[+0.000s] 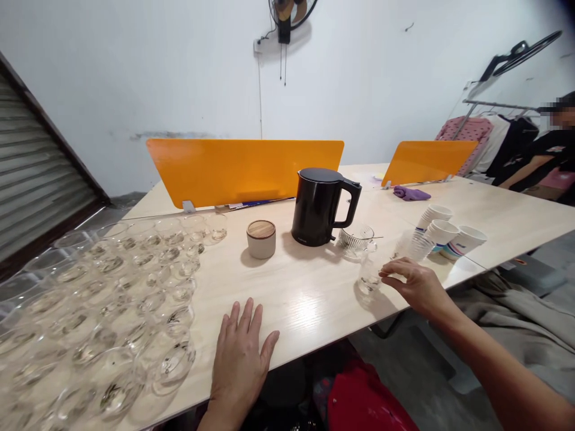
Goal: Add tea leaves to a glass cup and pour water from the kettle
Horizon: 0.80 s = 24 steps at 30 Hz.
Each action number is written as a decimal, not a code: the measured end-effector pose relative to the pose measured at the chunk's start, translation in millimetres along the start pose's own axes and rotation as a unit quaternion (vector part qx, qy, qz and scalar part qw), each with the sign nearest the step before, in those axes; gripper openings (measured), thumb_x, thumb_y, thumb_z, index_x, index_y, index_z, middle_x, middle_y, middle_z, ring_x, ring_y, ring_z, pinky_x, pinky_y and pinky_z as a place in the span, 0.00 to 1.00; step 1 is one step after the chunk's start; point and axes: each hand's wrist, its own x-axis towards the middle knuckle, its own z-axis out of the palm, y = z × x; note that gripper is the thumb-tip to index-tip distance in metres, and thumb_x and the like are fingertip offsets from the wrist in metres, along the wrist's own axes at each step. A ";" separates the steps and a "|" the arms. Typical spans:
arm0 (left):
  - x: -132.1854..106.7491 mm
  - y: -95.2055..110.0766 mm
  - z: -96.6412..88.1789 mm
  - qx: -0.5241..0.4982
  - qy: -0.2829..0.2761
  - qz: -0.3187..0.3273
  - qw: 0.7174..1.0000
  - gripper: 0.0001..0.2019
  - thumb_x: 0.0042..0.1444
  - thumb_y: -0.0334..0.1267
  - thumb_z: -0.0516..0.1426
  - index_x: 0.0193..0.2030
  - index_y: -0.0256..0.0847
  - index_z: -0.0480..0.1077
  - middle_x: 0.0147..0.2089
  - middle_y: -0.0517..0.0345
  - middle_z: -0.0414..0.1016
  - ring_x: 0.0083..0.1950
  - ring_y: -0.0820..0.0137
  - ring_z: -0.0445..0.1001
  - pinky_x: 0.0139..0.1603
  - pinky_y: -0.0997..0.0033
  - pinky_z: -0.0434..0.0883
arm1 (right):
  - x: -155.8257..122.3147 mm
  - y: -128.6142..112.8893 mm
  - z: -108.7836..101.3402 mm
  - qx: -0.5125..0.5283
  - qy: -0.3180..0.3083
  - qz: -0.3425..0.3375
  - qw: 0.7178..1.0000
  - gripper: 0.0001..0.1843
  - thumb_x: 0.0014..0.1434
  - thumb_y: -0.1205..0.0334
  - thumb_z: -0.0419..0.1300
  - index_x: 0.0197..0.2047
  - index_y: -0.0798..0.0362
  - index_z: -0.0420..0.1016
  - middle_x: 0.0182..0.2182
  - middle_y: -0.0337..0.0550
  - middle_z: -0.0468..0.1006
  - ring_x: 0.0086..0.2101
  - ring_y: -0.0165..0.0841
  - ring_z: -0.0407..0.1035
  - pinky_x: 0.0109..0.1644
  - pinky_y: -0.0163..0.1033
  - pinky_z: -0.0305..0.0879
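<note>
Resting flat on the pale wood-grain table, the left hand lies palm down with its fingers spread and released, gripping nothing. Off its little-finger side stands a dense crowd of clear glass cups, rounded and glossy, filling that end of the table; the nearest of them sits just beside the hand.

The right hand reaches across the table's near edge, its fingertips closed lightly around a small clear glass cup, which stands upright on the tabletop at the very ends of those fingers. How firm the hold is cannot be told, but thumb and fingers touch the glass.

Just beyond the right fingertips is a ribbed glass pitcher, squat and transparent. Past it stands a matte black electric kettle, a tall cylinder with an angular handle turned toward the right hand. Beside the kettle, between the two hands and further out, sits a short round ceramic jar with a flat wooden lid.

To the outer side of the right hand lie stacks of paper cups, tipped on their sides, white with coloured bands, and a stack of clear plastic cups just by the knuckles. Further back, smooth orange dividers stand on the table, and a crumpled purple cloth lies near the second one. Another person's dark sleeve shows at the far right.
</note>
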 end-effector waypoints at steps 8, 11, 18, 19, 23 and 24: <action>0.4 -0.8 2.5 0.002 0.004 -0.002 1.000 0.26 0.69 0.50 0.55 0.65 0.35 0.72 0.71 0.45 0.69 0.73 0.42 0.63 0.70 0.39 0.64 | 1.7 -10.9 -15.2 0.005 0.077 0.008 0.997 0.11 0.63 0.51 0.61 0.36 0.45 0.83 0.36 0.46 0.85 0.38 0.44 0.79 0.44 0.50 0.76; 1.2 0.1 1.3 -0.001 0.003 -0.007 1.000 0.26 0.69 0.50 0.55 0.65 0.36 0.72 0.71 0.45 0.68 0.73 0.43 0.63 0.71 0.40 0.63 | 1.7 -24.9 -25.2 -0.015 0.111 0.002 0.994 0.12 0.64 0.50 0.61 0.36 0.44 0.83 0.37 0.47 0.85 0.40 0.47 0.79 0.47 0.54 0.75; 5.4 5.8 -11.3 -0.016 -0.031 -0.036 0.999 0.26 0.68 0.49 0.56 0.67 0.36 0.70 0.72 0.45 0.67 0.74 0.44 0.61 0.73 0.41 0.61 | 15.4 -91.7 7.2 0.090 0.074 -0.082 0.990 0.07 0.67 0.57 0.61 0.41 0.42 0.82 0.40 0.45 0.84 0.45 0.45 0.77 0.50 0.53 0.75; 6.0 6.2 -12.7 -0.020 -0.031 -0.040 0.999 0.26 0.68 0.49 0.56 0.67 0.36 0.70 0.72 0.45 0.67 0.75 0.44 0.60 0.73 0.41 0.61 | 19.9 -101.2 20.4 0.111 0.052 -0.098 0.988 0.08 0.68 0.58 0.60 0.41 0.43 0.82 0.40 0.45 0.84 0.46 0.45 0.77 0.50 0.52 0.75; 7.3 6.2 -15.7 -0.034 -0.036 -0.046 0.998 0.26 0.68 0.49 0.56 0.67 0.37 0.70 0.73 0.45 0.66 0.75 0.44 0.59 0.74 0.41 0.60 | 41.5 -132.7 76.6 0.165 -0.016 -0.175 0.970 0.10 0.70 0.62 0.57 0.41 0.47 0.80 0.38 0.46 0.83 0.46 0.43 0.76 0.49 0.50 0.75; 7.5 6.1 -16.1 -0.038 -0.037 -0.048 0.997 0.26 0.69 0.50 0.56 0.67 0.37 0.69 0.73 0.45 0.66 0.75 0.44 0.59 0.74 0.40 0.60 | 47.0 -138.6 88.7 0.169 -0.030 -0.192 0.966 0.10 0.71 0.63 0.56 0.41 0.47 0.80 0.37 0.46 0.83 0.45 0.42 0.75 0.48 0.49 0.75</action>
